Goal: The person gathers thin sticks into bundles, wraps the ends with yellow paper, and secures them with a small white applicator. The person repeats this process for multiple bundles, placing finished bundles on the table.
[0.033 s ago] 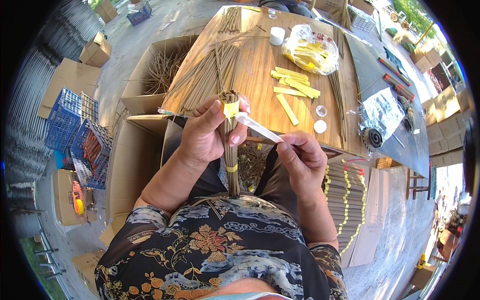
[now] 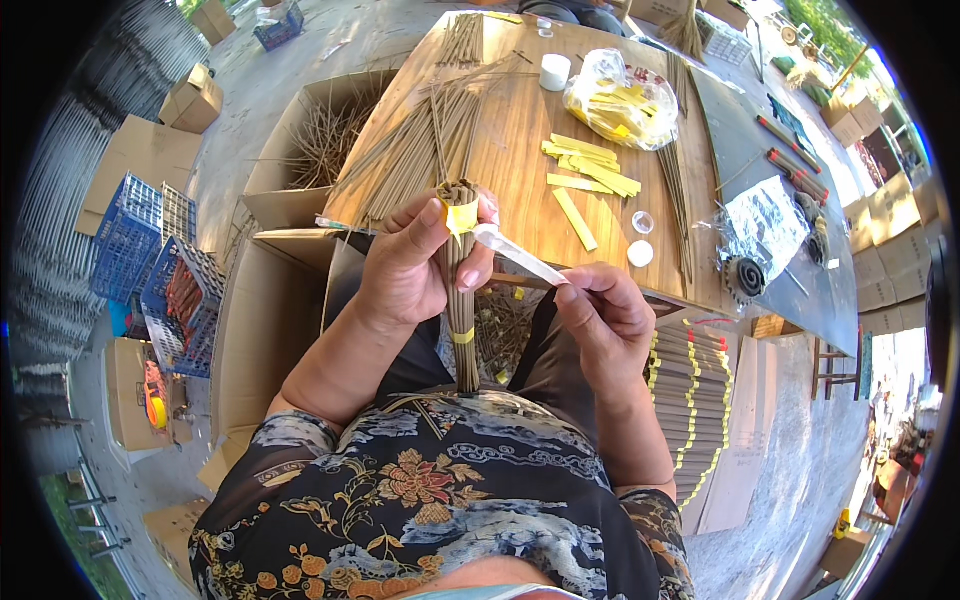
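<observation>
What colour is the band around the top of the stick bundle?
Yellow band, seen in the head view.

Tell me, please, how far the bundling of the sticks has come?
Done: tied bundles lie stacked at the right. In hand: left hand grips a bundle with a yellow band near its top; right hand pulls clear tape. Left: loose sticks on the table.

An outdoor workshop is showing here: stick bundles (image 2: pixel 425 140) lying on a wooden table (image 2: pixel 520 130), cardboard boxes (image 2: pixel 195 95) sitting upper left.
</observation>
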Demonstrator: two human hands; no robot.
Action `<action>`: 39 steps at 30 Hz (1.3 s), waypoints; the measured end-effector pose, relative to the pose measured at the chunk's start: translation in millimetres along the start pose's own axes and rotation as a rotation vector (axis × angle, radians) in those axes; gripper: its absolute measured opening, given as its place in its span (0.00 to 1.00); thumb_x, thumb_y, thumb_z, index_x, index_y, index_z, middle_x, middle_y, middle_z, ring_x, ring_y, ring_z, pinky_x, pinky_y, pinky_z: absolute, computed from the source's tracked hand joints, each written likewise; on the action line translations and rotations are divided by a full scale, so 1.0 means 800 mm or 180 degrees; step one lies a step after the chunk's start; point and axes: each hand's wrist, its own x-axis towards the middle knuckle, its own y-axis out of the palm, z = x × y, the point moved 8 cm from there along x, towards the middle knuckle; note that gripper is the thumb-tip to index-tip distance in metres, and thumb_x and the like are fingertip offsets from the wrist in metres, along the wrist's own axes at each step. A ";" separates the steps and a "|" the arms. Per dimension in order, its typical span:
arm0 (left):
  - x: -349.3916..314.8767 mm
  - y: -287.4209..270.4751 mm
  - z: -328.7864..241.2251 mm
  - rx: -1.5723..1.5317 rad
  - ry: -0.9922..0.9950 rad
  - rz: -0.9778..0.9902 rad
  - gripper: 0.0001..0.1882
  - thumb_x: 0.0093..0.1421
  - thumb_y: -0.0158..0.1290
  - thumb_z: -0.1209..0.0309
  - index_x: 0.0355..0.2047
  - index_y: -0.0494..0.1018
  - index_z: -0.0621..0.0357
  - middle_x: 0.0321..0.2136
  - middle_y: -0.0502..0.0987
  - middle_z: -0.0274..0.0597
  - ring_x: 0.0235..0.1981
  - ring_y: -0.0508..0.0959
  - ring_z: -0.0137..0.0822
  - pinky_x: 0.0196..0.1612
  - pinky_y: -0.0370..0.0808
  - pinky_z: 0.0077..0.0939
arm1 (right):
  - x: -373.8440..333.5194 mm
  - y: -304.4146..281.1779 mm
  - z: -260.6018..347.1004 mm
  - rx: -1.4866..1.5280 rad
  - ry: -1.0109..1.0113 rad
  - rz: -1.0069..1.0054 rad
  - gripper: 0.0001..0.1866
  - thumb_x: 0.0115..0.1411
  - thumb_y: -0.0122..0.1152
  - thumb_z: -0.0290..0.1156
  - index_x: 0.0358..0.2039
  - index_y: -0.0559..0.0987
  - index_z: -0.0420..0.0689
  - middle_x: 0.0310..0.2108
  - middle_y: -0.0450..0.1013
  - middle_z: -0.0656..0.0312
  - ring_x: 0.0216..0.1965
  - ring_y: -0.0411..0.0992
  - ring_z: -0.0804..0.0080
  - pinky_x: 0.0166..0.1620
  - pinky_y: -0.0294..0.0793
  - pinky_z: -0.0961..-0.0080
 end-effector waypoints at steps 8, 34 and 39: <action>0.000 0.002 0.001 0.0140 -0.0024 0.0049 0.17 0.62 0.43 0.63 0.39 0.70 0.67 0.32 0.70 0.44 0.18 0.69 0.28 0.20 0.65 0.19 | 0.002 0.001 0.018 -0.0742 -0.0616 -0.0021 0.08 0.54 0.55 0.19 0.36 0.74 0.37 0.33 0.66 0.62 0.32 0.65 0.82 0.33 0.64 0.89; -0.002 -0.004 0.004 -0.0001 -0.0057 -0.0022 0.15 0.61 0.44 0.64 0.39 0.70 0.65 0.33 0.71 0.44 0.19 0.69 0.30 0.20 0.65 0.20 | -0.005 -0.001 0.032 -0.1053 -0.1114 -0.0332 0.11 0.50 0.58 0.16 0.35 0.75 0.40 0.32 0.67 0.62 0.26 0.65 0.83 0.26 0.64 0.89; -0.001 -0.003 0.007 0.0040 -0.0086 0.0029 0.16 0.61 0.44 0.63 0.39 0.70 0.66 0.34 0.71 0.43 0.18 0.69 0.29 0.20 0.64 0.19 | -0.003 0.000 0.035 -0.1334 -0.1136 -0.0130 0.11 0.51 0.57 0.15 0.36 0.74 0.38 0.35 0.66 0.61 0.28 0.67 0.82 0.30 0.66 0.88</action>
